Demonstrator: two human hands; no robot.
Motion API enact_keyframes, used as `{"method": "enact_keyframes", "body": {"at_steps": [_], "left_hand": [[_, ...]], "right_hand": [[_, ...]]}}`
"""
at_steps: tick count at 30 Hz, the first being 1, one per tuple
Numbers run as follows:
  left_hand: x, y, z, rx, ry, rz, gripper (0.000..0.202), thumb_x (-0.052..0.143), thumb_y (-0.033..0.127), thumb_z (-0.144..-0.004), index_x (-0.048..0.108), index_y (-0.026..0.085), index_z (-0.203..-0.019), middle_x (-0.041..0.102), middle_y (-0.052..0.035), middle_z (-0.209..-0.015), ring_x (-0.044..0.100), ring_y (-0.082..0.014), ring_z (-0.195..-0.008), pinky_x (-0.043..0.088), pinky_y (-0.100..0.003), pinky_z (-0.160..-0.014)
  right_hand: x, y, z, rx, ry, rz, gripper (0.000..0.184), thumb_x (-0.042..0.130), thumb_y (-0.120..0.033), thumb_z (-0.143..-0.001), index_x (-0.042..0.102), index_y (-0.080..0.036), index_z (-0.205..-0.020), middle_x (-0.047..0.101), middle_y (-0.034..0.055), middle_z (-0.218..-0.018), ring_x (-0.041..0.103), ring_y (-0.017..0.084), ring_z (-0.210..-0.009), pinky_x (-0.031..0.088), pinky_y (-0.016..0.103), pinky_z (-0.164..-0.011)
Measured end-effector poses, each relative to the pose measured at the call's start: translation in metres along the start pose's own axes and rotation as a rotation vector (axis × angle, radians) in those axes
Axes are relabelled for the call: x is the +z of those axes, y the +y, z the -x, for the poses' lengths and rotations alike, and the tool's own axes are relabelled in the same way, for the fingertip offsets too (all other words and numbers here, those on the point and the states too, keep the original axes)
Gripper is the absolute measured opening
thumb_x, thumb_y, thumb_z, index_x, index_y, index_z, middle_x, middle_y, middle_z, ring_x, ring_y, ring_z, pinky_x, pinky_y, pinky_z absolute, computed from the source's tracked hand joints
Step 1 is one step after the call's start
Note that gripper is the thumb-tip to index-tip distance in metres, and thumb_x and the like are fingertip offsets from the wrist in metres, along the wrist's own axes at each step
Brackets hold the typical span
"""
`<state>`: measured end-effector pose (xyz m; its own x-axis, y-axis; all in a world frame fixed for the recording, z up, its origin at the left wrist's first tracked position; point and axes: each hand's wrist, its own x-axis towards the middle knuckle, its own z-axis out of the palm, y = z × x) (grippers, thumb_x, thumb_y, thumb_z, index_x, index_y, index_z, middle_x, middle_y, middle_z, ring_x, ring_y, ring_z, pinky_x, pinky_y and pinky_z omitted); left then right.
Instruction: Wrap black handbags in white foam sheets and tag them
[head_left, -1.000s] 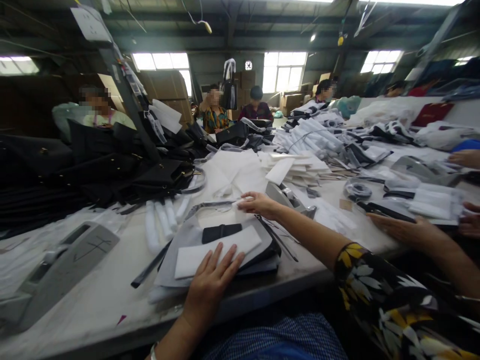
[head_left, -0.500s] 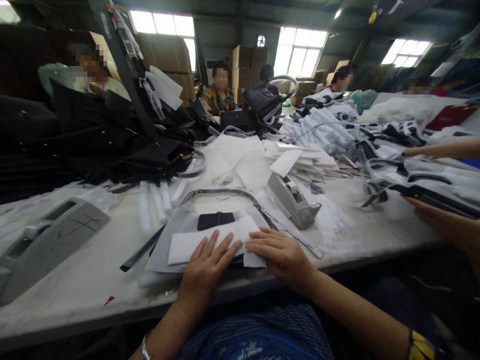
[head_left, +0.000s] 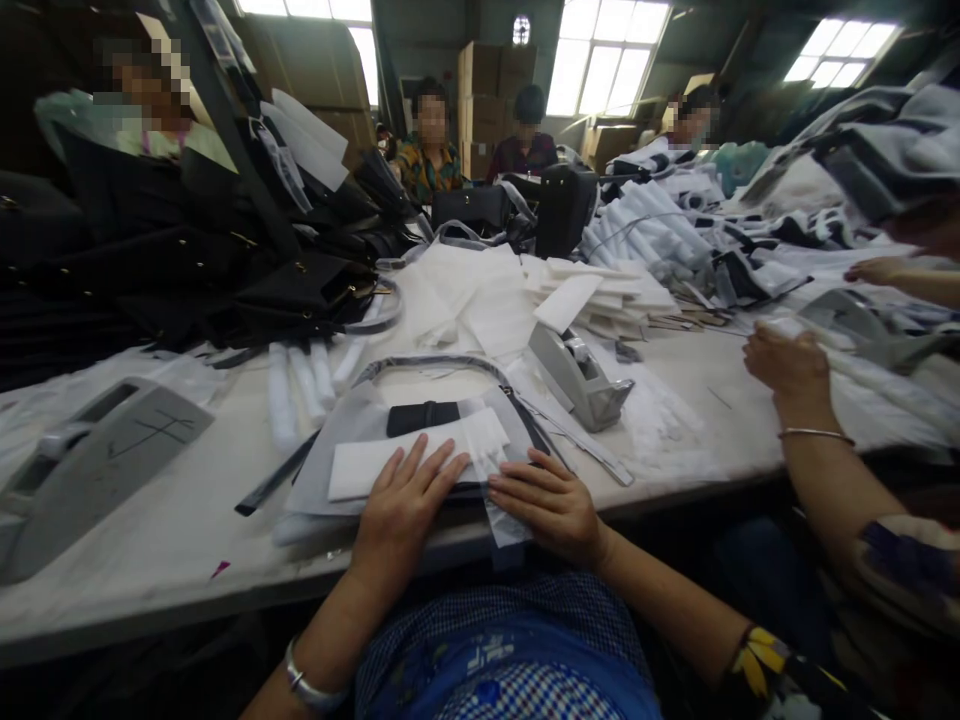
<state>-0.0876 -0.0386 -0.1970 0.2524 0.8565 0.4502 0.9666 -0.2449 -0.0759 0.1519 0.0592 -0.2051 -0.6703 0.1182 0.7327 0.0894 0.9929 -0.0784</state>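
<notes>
On a wrapped bag point(head_left: 424, 418), both hands point(head_left: 405, 505) point(head_left: 553, 505) palm-down, angled inward

- The left hand point(head_left: 409, 490) lay flat, fingers spread, on a white foam sheet point(head_left: 375, 462) across a bag point(head_left: 422, 418) in pale wrapping.
- The right hand point(head_left: 551, 502) rested at the bag's 4 o'clock, fingertips on a translucent strip point(head_left: 504, 525).
- The bag's handle point(head_left: 435, 362) arched toward 12 o'clock on the surface point(head_left: 217, 525).
- From the bag, one grey tape dispenser point(head_left: 577, 375) stood near at 2 o'clock, another dispenser point(head_left: 112, 470) at 9.
- Black bags point(head_left: 180, 270) were heaped at 10 o'clock, white sheets point(head_left: 487, 290) at 12.
- A co-worker's hand point(head_left: 791, 365) was at 3 o'clock.
</notes>
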Motion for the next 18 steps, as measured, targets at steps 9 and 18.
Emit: {"method": "enact_keyframes", "body": {"at_steps": [9,18], "left_hand": [[-0.035,0.008,-0.016,-0.077,-0.207,0.209,0.073,0.064,0.039,-0.089,0.031,0.028,-0.153,0.050,-0.0080,-0.148,0.040,-0.0364,-0.139,0.037,-0.058,-0.110],[-0.002,0.031,-0.016,-0.160,0.035,0.120,0.042,0.055,0.033,-0.098,0.052,0.035,-0.139,0.050,-0.0038,-0.148,0.042,-0.0317,-0.139,0.022,-0.064,-0.115]], "right_hand": [[0.006,0.002,0.009,-0.024,0.013,0.086,0.036,0.056,-0.011,-0.096,0.062,-0.023,-0.130,0.069,0.0025,-0.125,0.056,0.015,-0.129,0.034,0.040,-0.119],[0.010,0.002,0.015,-0.006,-0.001,0.080,0.039,0.055,-0.010,-0.094,0.063,-0.026,-0.128,0.067,0.0011,-0.128,0.055,0.014,-0.130,0.035,0.039,-0.119]]}}
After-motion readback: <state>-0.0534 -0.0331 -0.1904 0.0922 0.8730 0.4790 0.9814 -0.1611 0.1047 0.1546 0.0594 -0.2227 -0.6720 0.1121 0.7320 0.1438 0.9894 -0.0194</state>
